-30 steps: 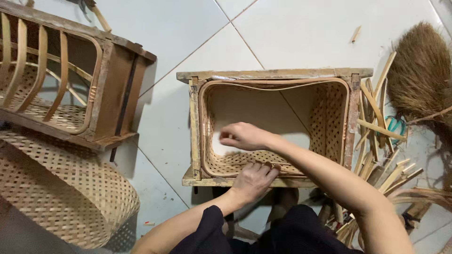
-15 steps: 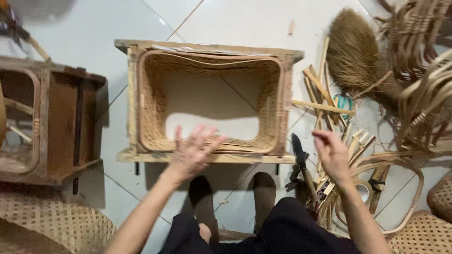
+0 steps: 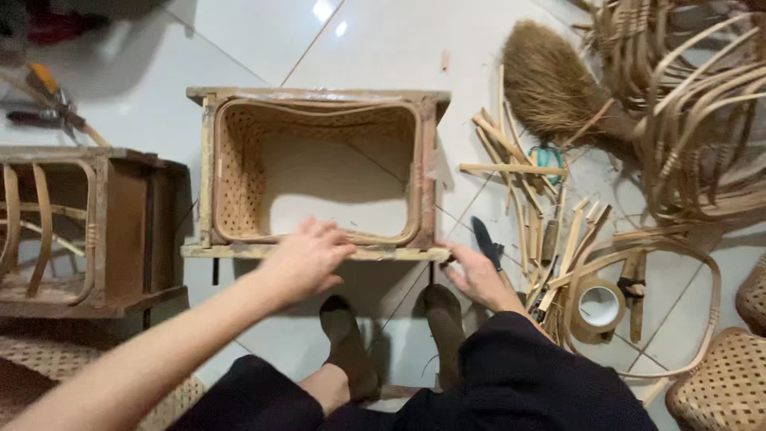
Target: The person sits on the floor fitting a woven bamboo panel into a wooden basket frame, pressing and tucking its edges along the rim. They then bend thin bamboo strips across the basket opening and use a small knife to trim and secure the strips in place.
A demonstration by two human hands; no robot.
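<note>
Grip first: my left hand (image 3: 307, 259) lay flat and open, fingers spread, palm down on the near rail of the wooden frame (image 3: 315, 252) at approx. 6 o'clock of the opening. It clamped nothing; contact was pressure only. My right hand (image 3: 476, 275) sat at the frame's near right corner, approx. 4 o'clock, fingers loosely extended and touching the rail end. I could not tell whether the thumb hooked under the rail.

Location: the frame stood on the tiled floor (image 3: 375, 48) directly ahead of my feet, with the woven rattan basket (image 3: 239, 183) seated inside it, rim level w/ the top rails.

Surroundings: second frame (image 3: 120, 231) at 9 o'clock, just beside. Loose rattan strips (image 3: 519, 191) and a dark-handled knife (image 3: 485, 241) at 3 o'clock, near the right hand. Tape roll (image 3: 600, 307) at 4 o'clock. Brush of fibres (image 3: 550, 80) at 1 o'clock.

Judgement on doing the step well: steadying the frame needed even downward pressure from both hands, left palm kept off the woven rim to avoid crushing it, and right fingers kept clear of the knife.
</note>
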